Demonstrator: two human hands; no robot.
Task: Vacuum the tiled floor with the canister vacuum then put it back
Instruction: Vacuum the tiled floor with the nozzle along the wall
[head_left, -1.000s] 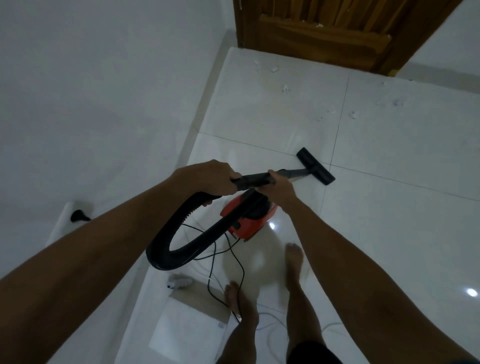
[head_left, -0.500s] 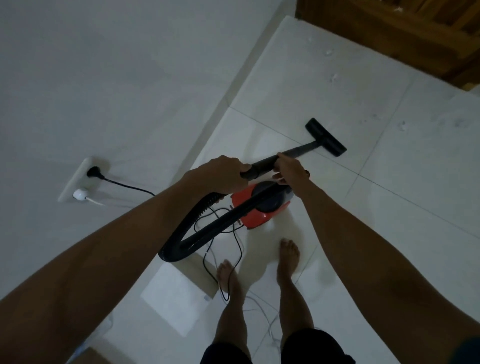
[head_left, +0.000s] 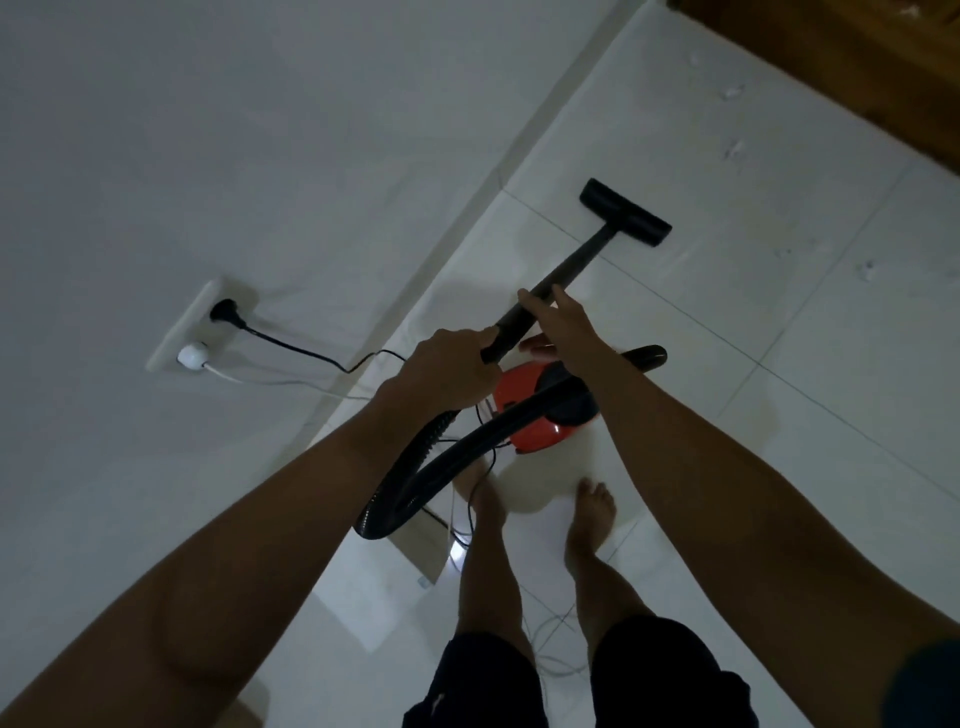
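Black wand (head_left: 571, 270) is sitting in both hands: left hand (head_left: 447, 369) is wrapping tight around its top end where the ribbed hose (head_left: 467, 447) joins, right hand (head_left: 563, 327) is lying over it just ahead, fingers pretty straight, thumb underneath. Floor head (head_left: 626, 213) is resting on the glossy white tiled floor (head_left: 805, 415), and the red canister (head_left: 530, 410) is sitting right by the bare feet (head_left: 592, 514). White wall (head_left: 260, 130) is running along the left, two plugs sticking in its socket (head_left: 202, 322). Wooden door (head_left: 857, 78) is showing top right.

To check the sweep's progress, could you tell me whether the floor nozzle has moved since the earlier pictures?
Yes: the floor nozzle has gone forward off the grout line onto the far tile, nearer the wall.
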